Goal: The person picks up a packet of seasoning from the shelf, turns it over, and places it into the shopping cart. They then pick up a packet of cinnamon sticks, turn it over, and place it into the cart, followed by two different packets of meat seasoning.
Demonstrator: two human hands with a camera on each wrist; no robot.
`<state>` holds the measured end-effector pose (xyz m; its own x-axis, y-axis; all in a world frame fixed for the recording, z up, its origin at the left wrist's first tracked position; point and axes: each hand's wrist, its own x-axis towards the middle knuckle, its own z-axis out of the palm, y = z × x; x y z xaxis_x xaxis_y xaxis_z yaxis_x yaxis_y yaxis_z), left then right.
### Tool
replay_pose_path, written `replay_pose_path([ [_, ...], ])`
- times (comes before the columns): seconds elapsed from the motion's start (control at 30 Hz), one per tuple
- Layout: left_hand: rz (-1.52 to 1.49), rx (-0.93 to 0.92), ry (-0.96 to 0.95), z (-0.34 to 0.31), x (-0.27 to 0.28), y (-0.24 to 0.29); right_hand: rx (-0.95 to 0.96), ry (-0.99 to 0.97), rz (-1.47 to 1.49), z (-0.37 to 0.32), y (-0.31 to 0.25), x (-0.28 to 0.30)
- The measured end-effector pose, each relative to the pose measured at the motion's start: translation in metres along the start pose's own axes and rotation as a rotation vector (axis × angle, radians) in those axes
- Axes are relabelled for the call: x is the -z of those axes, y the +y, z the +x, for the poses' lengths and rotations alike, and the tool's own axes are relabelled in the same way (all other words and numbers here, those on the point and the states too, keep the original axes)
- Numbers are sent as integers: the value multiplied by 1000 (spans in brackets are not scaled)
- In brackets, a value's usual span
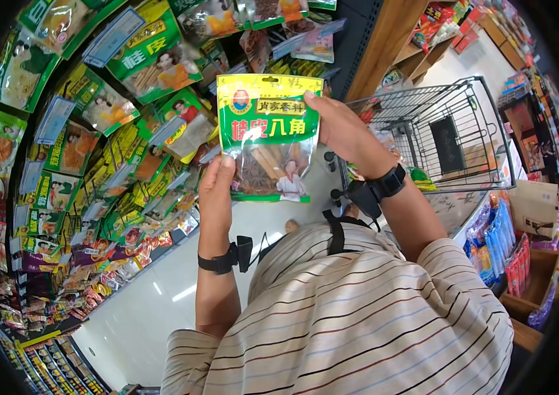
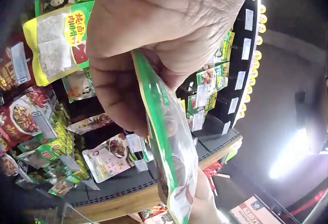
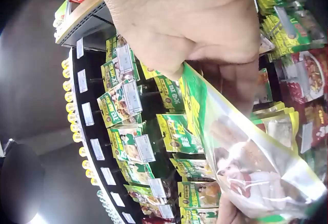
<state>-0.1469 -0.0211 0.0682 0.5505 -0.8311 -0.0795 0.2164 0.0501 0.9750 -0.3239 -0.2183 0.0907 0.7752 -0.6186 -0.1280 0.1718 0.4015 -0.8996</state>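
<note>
A green and yellow spice packet [image 1: 267, 125] with a clear window faces up in the head view, brown sticks and star anise showing through it. My left hand [image 1: 216, 179] pinches its lower left edge, thumb on the front. At the upper right edge, my right hand [image 1: 352, 135] grips it with the thumb near the top corner. From the left wrist, the packet [image 2: 169, 131] appears nearly edge-on beneath the hand [image 2: 159, 19]. The right wrist view has the packet [image 3: 251, 157] slanting down from the right hand [image 3: 189, 24].
Hanging packets [image 1: 154, 62] with price tags [image 1: 113, 38] fill the shelf wall on the left. A wire shopping cart [image 1: 450, 131] stands at the right, beyond my right forearm. Bundled blue packs [image 1: 496, 230] lie farther right, by a cardboard box [image 1: 534, 205].
</note>
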Motion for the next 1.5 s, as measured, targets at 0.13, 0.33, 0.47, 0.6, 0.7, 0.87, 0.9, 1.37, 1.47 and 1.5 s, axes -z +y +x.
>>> replay_pose_path([
  [0.13, -14, 30, 25, -6, 19, -4, -36, -22, 46, 7, 12, -11],
  [0.33, -76, 47, 39, -12, 27, -9, -49, -43, 215, -1, 6, -40],
  [0.47, -34, 79, -36, -12, 38, -17, -68, -35, 211, 4, 14, -35],
  [0.6, -42, 107, -16, -13, 35, -19, -110, 1, 186, 6, 18, -36],
  [0.7, -58, 164, -11, -11, 41, -30, -138, -3, 162, 11, 28, -28],
  [0.87, -73, 187, -37, -12, 40, -35, -159, -5, 126, 10, 32, -33],
  [0.9, -73, 176, -32, -13, 40, -34, -156, -3, 133, 11, 32, -35],
  [1.37, -8, 169, -24, -18, 55, -41, -194, -72, 135, 22, 48, -33],
  [1.47, -46, 203, -56, -18, 53, -50, -223, -29, 122, 18, 53, -22],
  [1.5, -59, 205, -66, -19, 50, -48, -229, -29, 131, 16, 52, -22],
])
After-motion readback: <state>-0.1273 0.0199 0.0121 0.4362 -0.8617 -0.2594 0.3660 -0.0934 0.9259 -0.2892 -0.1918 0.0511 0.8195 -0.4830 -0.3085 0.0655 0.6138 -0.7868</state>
